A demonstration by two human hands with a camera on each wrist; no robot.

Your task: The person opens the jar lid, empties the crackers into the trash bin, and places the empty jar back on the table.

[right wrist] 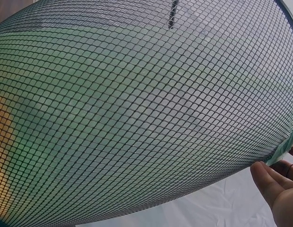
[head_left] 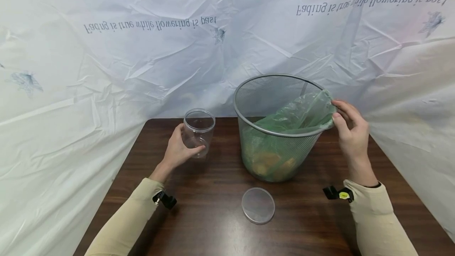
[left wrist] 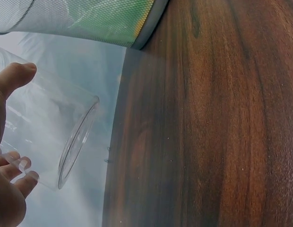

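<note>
My left hand (head_left: 179, 147) grips a clear plastic jar (head_left: 200, 129) round its side, thumb across the front. In the left wrist view the jar (left wrist: 52, 123) is see-through with nothing visible inside. At the right, my right hand (head_left: 352, 127) pinches the edge of a green plastic bag (head_left: 302, 112) at the rim of a grey mesh wastebasket (head_left: 281, 133). The bag slumps inside the basket, and orange-yellow items (head_left: 268, 163) show through the mesh near the bottom. In the right wrist view, the fingertips (right wrist: 262, 172) lie right at the rim.
A round clear lid (head_left: 258, 205) lies flat on the dark wooden table (head_left: 206, 224), in front of the basket. White printed sheeting (head_left: 160, 58) hangs behind the table's back edge and along both sides.
</note>
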